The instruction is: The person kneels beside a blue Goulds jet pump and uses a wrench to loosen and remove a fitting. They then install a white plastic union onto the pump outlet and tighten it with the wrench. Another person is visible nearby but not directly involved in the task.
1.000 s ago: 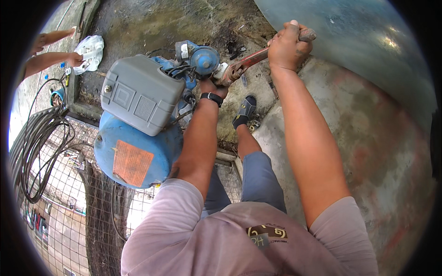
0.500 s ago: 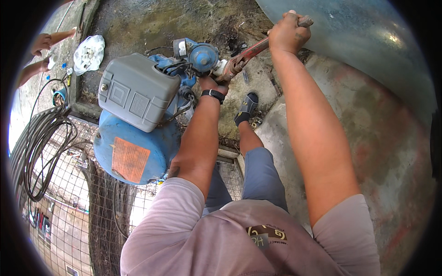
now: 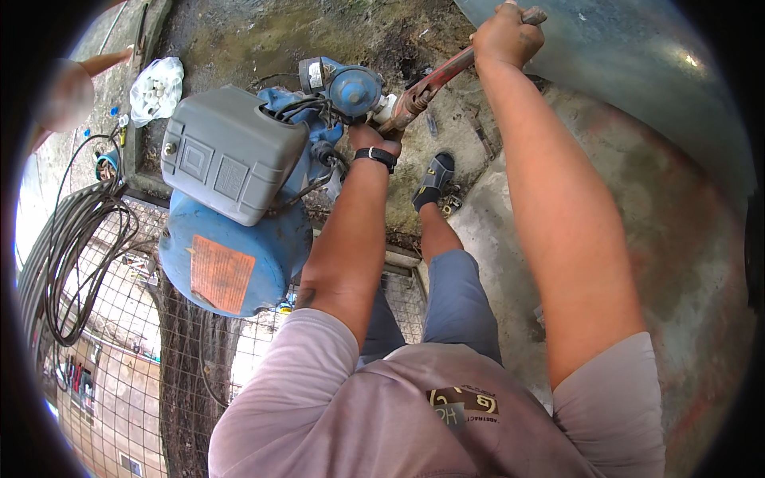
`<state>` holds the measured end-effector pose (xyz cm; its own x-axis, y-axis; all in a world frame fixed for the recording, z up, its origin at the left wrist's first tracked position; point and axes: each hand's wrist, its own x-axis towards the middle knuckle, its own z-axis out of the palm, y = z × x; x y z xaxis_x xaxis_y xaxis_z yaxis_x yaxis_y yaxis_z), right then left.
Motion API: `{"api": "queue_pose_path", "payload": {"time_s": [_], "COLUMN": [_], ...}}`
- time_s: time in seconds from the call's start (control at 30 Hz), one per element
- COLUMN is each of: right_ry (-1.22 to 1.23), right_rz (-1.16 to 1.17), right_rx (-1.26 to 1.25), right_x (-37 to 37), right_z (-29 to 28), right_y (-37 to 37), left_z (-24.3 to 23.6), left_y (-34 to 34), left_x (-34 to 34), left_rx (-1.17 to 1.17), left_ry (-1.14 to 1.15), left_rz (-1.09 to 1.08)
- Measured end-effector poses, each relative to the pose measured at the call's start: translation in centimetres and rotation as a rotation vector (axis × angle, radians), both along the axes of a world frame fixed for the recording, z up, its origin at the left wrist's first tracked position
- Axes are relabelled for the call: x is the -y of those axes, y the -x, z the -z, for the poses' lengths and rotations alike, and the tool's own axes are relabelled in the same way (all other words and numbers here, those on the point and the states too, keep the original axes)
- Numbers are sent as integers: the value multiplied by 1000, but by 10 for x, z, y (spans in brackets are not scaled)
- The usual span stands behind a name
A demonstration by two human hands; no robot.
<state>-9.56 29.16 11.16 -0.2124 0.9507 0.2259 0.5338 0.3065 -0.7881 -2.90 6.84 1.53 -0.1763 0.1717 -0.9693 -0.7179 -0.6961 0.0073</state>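
Note:
A red pipe wrench [image 3: 434, 82] slants across the upper middle, its jaws at a white fitting [image 3: 386, 107] on the side of a blue water pump [image 3: 354, 91]. My right hand [image 3: 508, 37] is closed round the far end of the wrench handle. My left hand [image 3: 374, 142], with a black wristband behind it, lies just under the wrench jaws, against the pump's near side. Its fingers are hidden by the wrench and pump. A grey plastic cover [image 3: 231, 155] and a blue tank [image 3: 179, 259] with an orange label sit left of my left forearm.
Coiled black hose [image 3: 84, 255] hangs at the left by a wire mesh [image 3: 119, 374]. A white plastic bag [image 3: 156, 92] lies at the upper left, near another person's arm [image 3: 107, 62]. A large curved metal sheet [image 3: 621, 64] stands at the right, beyond my right arm.
My right hand has swung the wrench handle slightly up and away. My left hand stays by the jaws. The whole view has shifted a little.

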Motion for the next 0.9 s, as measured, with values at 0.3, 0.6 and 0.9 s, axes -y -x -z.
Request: {"api": "queue_pose_path", "payload": {"time_s": [0.3, 0.6, 0.9], "right_ry": [94, 245, 236], "right_rz": [3, 85, 131], "right_rx": [18, -25, 50], "right_x": [-7, -15, -25], "right_z": [3, 11, 24], "right_y": [3, 10, 14], "left_z": [-3, -6, -8], "left_y": [3, 5, 1], "left_x": [-2, -4, -5], "left_rx": [72, 52, -3], "left_ry": [36, 76, 65], "left_rz": [-43, -31, -12]}}
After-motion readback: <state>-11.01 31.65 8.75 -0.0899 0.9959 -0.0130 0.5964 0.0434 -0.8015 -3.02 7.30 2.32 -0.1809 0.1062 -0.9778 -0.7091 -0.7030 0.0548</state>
